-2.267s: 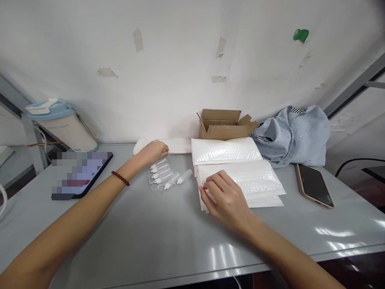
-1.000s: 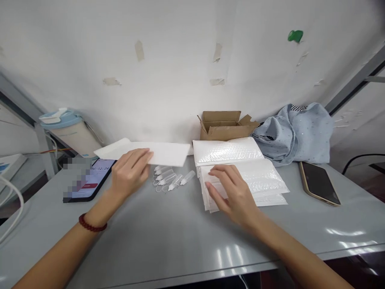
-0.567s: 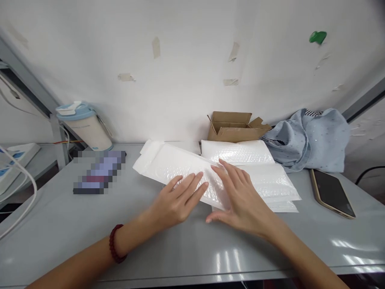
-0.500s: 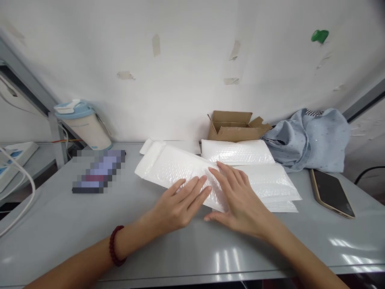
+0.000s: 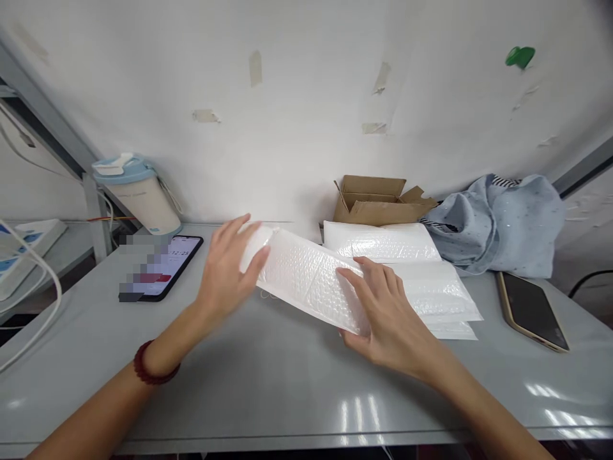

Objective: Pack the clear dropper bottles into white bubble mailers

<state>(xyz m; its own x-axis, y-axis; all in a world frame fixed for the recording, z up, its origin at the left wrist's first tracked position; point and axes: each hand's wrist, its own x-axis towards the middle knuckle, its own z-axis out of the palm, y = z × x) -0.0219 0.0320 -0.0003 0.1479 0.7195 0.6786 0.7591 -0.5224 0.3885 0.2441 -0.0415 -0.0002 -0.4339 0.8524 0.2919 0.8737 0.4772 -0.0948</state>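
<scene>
A white bubble mailer [image 5: 306, 275] lies slantwise above the table, its lower right end in my right hand [image 5: 387, 319]. The right thumb is under its front edge and the fingers rest across its top. My left hand [image 5: 225, 268], with a dark red bead bracelet [image 5: 156, 364] at the wrist, is closed around the mailer's far left end. Its fingers and thumb cover that end, so the flap is mostly hidden. More white bubble mailers [image 5: 431, 287] lie flat and overlapping behind my right hand.
An opened cardboard box [image 5: 387, 211] stands against the wall, beside a light blue cloth bag [image 5: 517, 223]. At right lies a dark-screened phone [image 5: 534, 310]. On the left are a lit phone [image 5: 184, 252], a cream tumbler [image 5: 143, 204] and a white power strip [image 5: 29, 252] with cables.
My left hand has moved left from the mailer's middle to its far left end. My right hand stays at the right end, and the mailer's left end has lifted and turned slightly.
</scene>
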